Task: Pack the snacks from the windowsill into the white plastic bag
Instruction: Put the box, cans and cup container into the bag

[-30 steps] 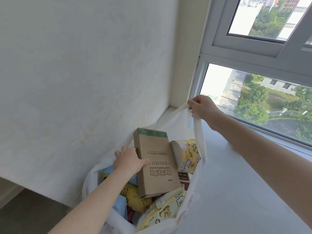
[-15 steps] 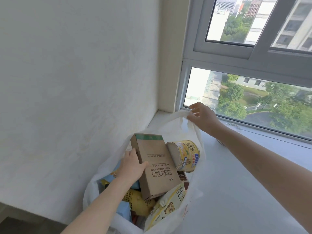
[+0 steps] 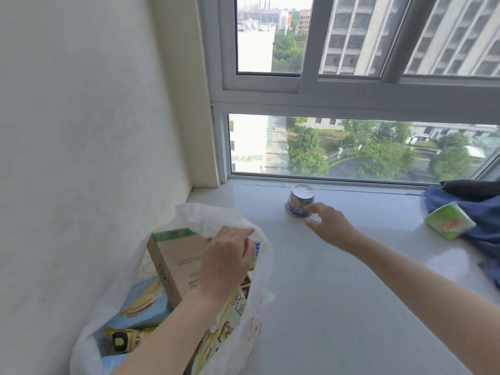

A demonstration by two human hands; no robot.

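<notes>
white plastic bag (image 3: 189, 220) slumps at the sill's (image 3: 338, 293) left end against the wall, stuffed with snacks — a brown box (image 3: 176, 261) on top. the left hand (image 3: 227, 263) pinches the bag's far rim, fingers curled on the plastic. the right hand (image 3: 328, 224) reaches with fingers spread apart, fingertips at a small blue cup (image 3: 300, 200) near the sill's back edge. a green cup (image 3: 449, 224) lies on blue cloth (image 3: 484, 212) at the right end.

bags (image 3: 189, 220) — 1 | cups on sill (image 3: 300, 200) (image 3: 449, 224) — 2 | hands (image 3: 226, 262) (image 3: 328, 224) — 2
</notes>
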